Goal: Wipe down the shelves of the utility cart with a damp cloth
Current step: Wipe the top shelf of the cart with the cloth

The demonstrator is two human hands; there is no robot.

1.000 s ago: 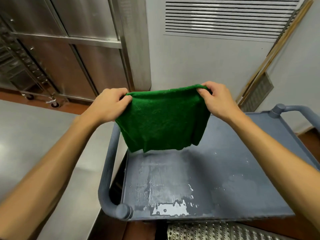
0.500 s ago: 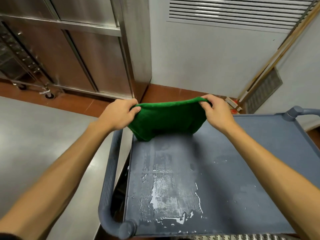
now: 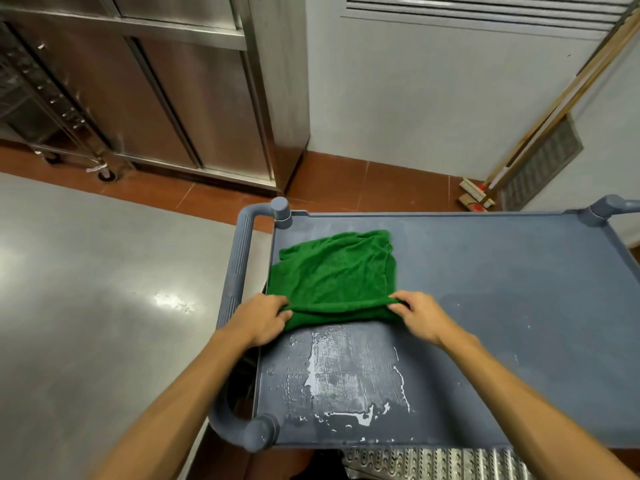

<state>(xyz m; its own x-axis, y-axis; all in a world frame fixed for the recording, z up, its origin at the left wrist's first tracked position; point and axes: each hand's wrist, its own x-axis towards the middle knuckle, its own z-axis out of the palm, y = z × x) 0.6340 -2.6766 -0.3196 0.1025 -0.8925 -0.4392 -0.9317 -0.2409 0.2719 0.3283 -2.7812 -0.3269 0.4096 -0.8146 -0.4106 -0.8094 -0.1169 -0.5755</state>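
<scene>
On the top shelf (image 3: 502, 306) of the grey utility cart (image 3: 258, 434), toward its far left corner, the green cloth (image 3: 332, 271) lies spread flat, and we hold it by its near edge. Our left hand (image 3: 261, 318) pinches the near left corner, just inside the cart's ribbed side handle (image 3: 237, 271). Our right hand (image 3: 420, 315) pinches the near right corner, so the folded edge runs crosswise between the two hands and the cloth reaches away from us. Both hands are equally close to it. Nearer us on the cart a wet streaked patch (image 3: 346, 372) glistens, while the broad right part of the shelf looks dry. We judge the wipe should travel that way, with nothing on the shelf to block it. Left of the cart stands a steel table (image 3: 86, 306); beyond the cart, brooms (image 3: 554, 109) lean on the wall (image 3: 415, 116).
</scene>
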